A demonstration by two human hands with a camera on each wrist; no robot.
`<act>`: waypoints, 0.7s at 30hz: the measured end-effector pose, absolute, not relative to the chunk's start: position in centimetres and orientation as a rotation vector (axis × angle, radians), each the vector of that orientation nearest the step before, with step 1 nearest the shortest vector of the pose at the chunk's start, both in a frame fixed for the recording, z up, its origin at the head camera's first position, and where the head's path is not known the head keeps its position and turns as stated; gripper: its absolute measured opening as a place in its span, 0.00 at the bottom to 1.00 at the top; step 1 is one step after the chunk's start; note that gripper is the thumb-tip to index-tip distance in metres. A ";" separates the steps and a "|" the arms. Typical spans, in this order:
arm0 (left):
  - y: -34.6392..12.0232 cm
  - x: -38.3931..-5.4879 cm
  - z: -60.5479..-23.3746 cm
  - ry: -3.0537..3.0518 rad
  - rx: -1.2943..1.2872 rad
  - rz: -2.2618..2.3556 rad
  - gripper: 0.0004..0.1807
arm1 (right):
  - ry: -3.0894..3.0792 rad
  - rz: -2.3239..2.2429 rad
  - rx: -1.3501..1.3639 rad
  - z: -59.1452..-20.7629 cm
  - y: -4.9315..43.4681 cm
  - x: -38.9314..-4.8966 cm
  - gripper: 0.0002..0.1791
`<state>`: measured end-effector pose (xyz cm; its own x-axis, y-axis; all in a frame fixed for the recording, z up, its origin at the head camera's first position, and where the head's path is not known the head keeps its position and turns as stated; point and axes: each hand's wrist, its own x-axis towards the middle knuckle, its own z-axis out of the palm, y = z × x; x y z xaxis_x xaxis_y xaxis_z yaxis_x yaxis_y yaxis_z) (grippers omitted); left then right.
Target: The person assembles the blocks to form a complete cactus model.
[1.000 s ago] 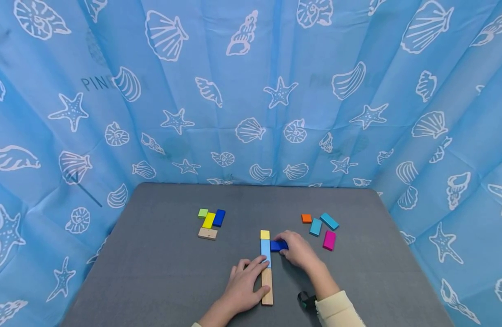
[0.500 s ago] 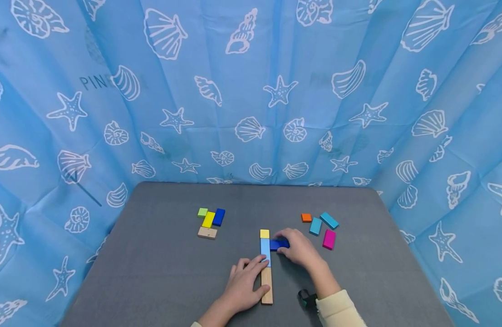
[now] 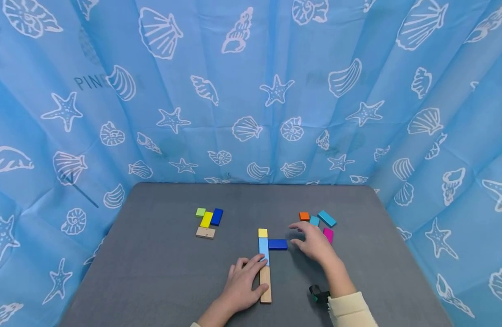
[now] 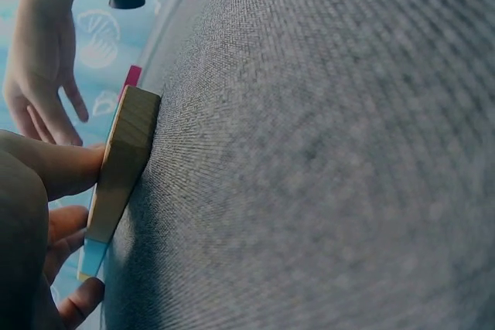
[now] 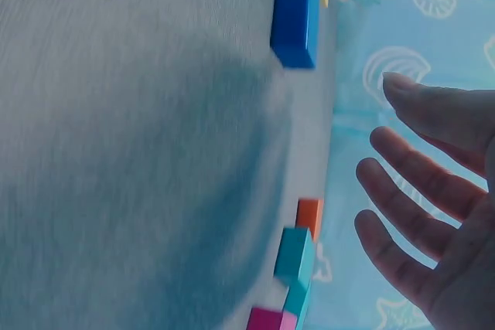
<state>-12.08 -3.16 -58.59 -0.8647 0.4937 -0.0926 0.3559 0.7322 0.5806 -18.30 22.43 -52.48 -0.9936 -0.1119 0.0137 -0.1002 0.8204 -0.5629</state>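
Note:
A straight row of blocks lies flat on the grey table: a yellow block (image 3: 263,233) at the far end, a light blue block (image 3: 263,245), then a plain wooden block (image 3: 265,293) nearest the person. The left hand (image 3: 243,285) rests on this row, its fingertips on the light blue block and its thumb on the wooden one. A dark blue block (image 3: 278,245) juts out to the right from the light blue block. Just right of it, the right hand (image 3: 315,241) hovers with fingers spread and holding nothing; its wrist view shows the dark blue block (image 5: 295,17) apart from the fingers.
At the back left lie a green block (image 3: 200,212), a yellow one (image 3: 206,220), a dark blue one (image 3: 216,217) and a wooden one (image 3: 205,232). Back right are an orange block (image 3: 304,216), two turquoise blocks (image 3: 327,219) and a magenta block (image 3: 328,235). A shell-patterned curtain (image 3: 251,91) stands behind.
The right hand has let go of the dark blue block and moved off to the right, fingers opened. The dark blue block stays against the row. The left hand keeps its place.

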 end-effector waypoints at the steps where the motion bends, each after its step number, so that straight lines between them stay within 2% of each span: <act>1: -3.2 -12.1 -58.6 2.687 0.675 0.837 0.35 | 2.980 -0.927 -0.167 -52.5 22.8 -18.2 0.23; 21: -3.4 -12.4 -58.8 2.675 0.679 0.851 0.34 | 3.037 -0.954 -0.027 -54.2 29.7 -17.7 0.29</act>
